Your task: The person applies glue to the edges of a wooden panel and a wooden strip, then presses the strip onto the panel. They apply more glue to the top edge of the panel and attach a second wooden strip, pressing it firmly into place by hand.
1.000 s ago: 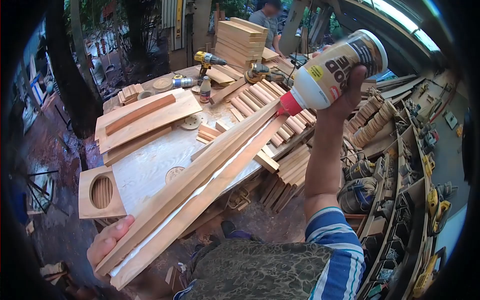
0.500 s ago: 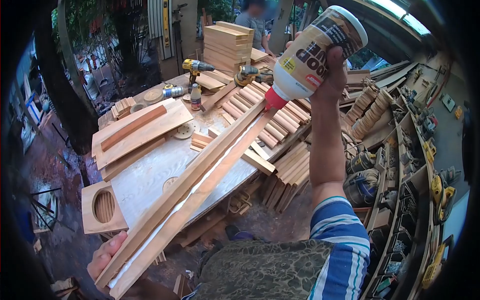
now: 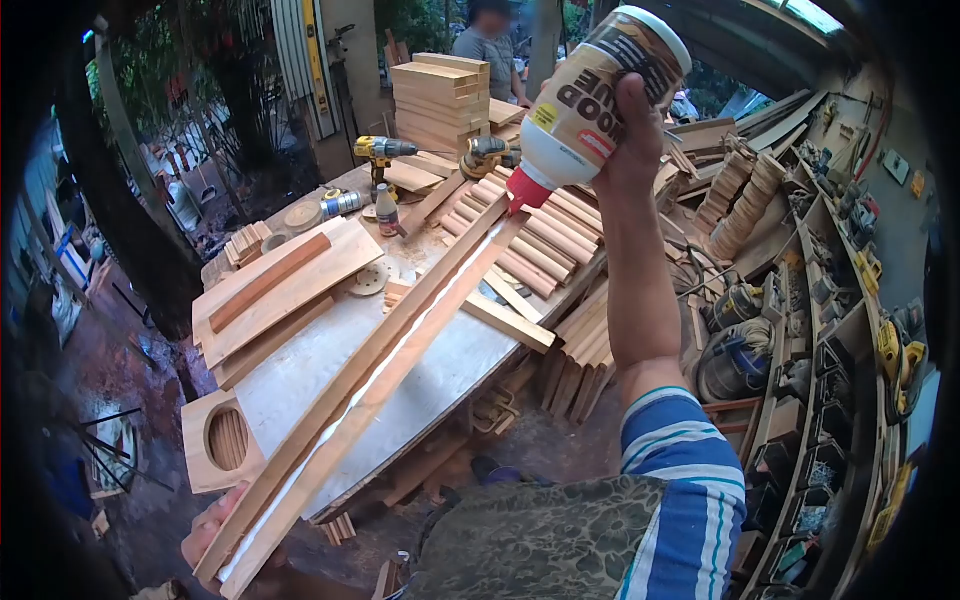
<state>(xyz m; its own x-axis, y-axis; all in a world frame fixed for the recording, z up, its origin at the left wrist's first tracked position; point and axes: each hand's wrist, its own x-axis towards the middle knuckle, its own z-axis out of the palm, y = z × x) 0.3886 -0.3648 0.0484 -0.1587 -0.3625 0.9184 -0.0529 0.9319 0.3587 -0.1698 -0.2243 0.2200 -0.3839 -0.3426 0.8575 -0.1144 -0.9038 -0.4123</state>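
My right hand is wrapped round a wood glue bottle, tipped upside down. Its red nozzle is at the far end of a long grooved wooden strip. A white line of glue runs along the groove, from the near end almost to the nozzle. At the near end, my left hand grips the strip from beneath and the side, with part of the hand hidden behind the wood. The strip slants upward, away from me, above the workbench.
The workbench bears boards, rounded wooden pieces, a yellow drill, a sander and a small bottle. A person is behind the stacked planks. Shelves of tools line the right.
The glue bottle and my right hand have shifted left in view, the nozzle staying by the strip's far end. My left hand still holds the near end.
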